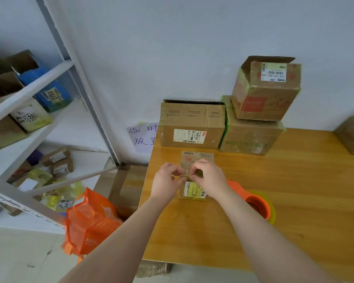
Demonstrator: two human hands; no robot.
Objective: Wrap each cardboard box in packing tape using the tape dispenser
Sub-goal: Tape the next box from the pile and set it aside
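A small flat cardboard box (196, 158) with a yellow label lies on the wooden table (294, 190). Over its middle, my left hand (168, 180) and my right hand (208, 176) meet with curled fingers and pinch a small pale piece, probably tape, between them. The orange tape dispenser (255, 203) with its yellowish tape roll lies on the table just right of my right wrist, and neither hand touches it. My hands hide the middle of the box.
Three larger cardboard boxes (192, 127) stand stacked against the wall behind the small box, and another box (352, 135) sits at the right edge. A white shelf (49, 111) of parcels and an orange bag (90, 219) stand left of the table.
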